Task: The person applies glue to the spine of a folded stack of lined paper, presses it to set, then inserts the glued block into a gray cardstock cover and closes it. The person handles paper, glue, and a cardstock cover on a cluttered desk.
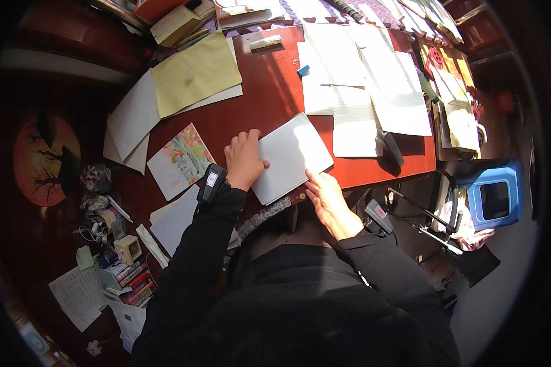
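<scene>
A stack of blank white paper sheets (292, 160) lies tilted at the front edge of the red table, its top sheet lit by sun. My left hand (245, 160) is closed on the stack's left edge, fingers bent and thumb at the side. At the lower right corner of the stack, my right hand (329, 202) pinches the edge; the thumb is on top and some fingers are partly hidden. To the left of my left hand lies a white card with a colourful drawing (185, 160).
Yellow paper (197, 73) covers white sheets at the back left. Lined sheets (355, 92) spread over the right side, with a blue binder clip (303, 70) beside them. Small books (134, 284) and odds and ends crowd the left. A blue stool (493, 194) stands at right.
</scene>
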{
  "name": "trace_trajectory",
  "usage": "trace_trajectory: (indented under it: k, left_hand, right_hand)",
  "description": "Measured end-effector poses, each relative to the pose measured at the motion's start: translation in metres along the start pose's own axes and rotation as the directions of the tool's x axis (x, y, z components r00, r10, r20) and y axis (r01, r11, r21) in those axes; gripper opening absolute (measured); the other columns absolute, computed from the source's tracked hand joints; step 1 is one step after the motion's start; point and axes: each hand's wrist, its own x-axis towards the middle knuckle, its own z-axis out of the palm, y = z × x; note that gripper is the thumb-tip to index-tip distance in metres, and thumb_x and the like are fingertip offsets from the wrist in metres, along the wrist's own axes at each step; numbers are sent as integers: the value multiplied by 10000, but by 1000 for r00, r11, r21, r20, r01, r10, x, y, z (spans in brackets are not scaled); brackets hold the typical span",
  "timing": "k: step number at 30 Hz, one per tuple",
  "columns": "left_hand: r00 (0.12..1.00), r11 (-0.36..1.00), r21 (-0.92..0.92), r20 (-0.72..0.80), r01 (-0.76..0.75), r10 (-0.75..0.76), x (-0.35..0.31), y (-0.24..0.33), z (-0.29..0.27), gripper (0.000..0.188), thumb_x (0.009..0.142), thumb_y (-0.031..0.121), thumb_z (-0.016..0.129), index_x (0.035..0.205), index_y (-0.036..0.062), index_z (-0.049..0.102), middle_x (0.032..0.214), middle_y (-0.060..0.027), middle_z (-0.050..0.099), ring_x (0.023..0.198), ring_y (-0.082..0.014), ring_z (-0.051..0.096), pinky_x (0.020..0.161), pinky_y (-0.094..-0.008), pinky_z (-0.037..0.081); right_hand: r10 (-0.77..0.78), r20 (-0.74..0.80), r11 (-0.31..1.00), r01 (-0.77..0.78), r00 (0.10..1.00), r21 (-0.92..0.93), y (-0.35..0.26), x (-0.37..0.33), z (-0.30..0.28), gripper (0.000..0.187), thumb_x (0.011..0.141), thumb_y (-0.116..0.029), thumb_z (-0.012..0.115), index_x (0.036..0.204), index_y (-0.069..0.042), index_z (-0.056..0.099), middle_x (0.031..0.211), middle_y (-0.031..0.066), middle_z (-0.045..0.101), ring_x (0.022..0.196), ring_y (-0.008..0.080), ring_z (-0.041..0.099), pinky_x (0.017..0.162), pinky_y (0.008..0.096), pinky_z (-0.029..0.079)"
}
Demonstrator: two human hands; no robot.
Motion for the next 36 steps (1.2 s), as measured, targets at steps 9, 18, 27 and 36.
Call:
trace_trajectory:
  k: [9, 18, 27, 36]
  left_hand:
    - [951, 546, -819, 285, 176, 122, -16, -17, -16, 285, 752, -98, 706, 952, 56, 572, 895, 4, 634, 877, -104, 605, 834, -255, 478]
    - [977, 546, -820, -73, -172, 199, -80, -24, -31, 139, 875, -12, 658, 995, 45, 699, 996, -48, 692, 940, -149, 653, 852, -277, 512]
    - [970, 389, -889, -211, -242, 121, -74, -32, -1, 179, 867, -71, 643, 988, 29, 727, 997, -44, 712, 955, -144, 665, 867, -265, 510]
    - [981, 346, -919, -167, -190, 96, -72, -32, 2, 178, 876, -82, 628, 989, 15, 725, 976, -47, 708, 931, -138, 664, 843, -261, 513]
  right_hand:
    - [-190, -12, 982, 190, 982, -10, 9, 7, 5, 719, 789, -149, 860, 1323, -3, 401, 1112, 93, 616, 971, 159, 609, 766, 298, 509]
    - [-637, 588, 466, 856, 499, -223, -19, -37, 12, 188, 881, 64, 611, 1052, 31, 683, 1071, 141, 697, 1037, 259, 671, 1055, 418, 448]
    - [-551, 562, 467, 785, 618, -406, -15, -3, 13, 230, 886, 32, 629, 1102, -36, 671, 1075, 118, 716, 1044, 258, 683, 1068, 400, 451]
    - [-538, 572, 427, 785, 620, -449, -19, -3, 16, 253, 873, 79, 616, 1099, -25, 659, 1074, 114, 717, 979, 193, 677, 866, 289, 529]
